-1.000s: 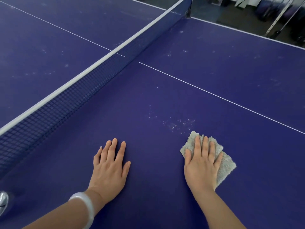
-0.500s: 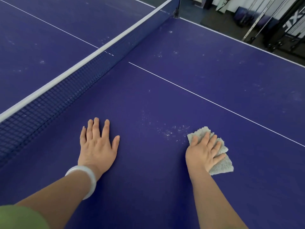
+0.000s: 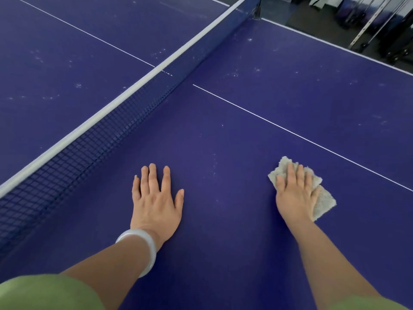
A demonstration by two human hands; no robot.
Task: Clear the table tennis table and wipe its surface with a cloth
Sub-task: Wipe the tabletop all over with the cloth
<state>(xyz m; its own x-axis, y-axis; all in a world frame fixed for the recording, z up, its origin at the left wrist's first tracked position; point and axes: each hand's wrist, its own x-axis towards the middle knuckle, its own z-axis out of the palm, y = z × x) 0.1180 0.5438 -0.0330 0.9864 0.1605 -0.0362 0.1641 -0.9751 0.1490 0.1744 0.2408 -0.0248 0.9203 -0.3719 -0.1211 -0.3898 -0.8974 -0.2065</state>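
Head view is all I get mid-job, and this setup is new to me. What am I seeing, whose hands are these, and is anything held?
No machine here: one camera sits on a person's head and looks forward and down, so both arms enter from the bottom. The left hand, with a pale bracelet on its wrist, lies flat on the blue table near the net. The right hand presses a grey cloth flat on the surface with straight fingers; nothing is gripped. White specks dot the table beyond the white centre line.
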